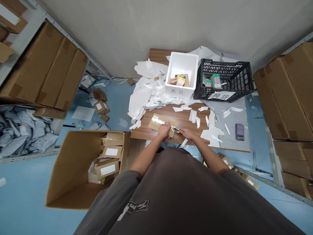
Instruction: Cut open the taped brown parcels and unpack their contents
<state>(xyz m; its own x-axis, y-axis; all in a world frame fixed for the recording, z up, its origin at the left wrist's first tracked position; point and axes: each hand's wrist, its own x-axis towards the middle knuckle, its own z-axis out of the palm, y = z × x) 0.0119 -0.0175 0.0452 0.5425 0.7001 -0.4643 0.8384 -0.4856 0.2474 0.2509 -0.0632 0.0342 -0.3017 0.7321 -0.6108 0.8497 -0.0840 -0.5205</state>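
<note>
A flat brown cardboard package (154,123) with shiny clear tape lies on the wooden table in front of me. My left hand (164,129) grips it near its middle, fingers bent against the top. In my right hand (187,133) is a utility knife (177,130) with a yellow and black body. Its front end points left and meets the right part of the package. How deep the blade sits cannot be made out. Torn white paper scraps (193,116) lie just beyond my right hand.
A white foam box (181,93) holding small packs and a black plastic crate (225,88) stand at the back. Paper (139,94) heaps up on the left. A large carton (70,169) of parcels stands lower left. Loaded shelves flank both sides. A purple object (240,132) lies at right.
</note>
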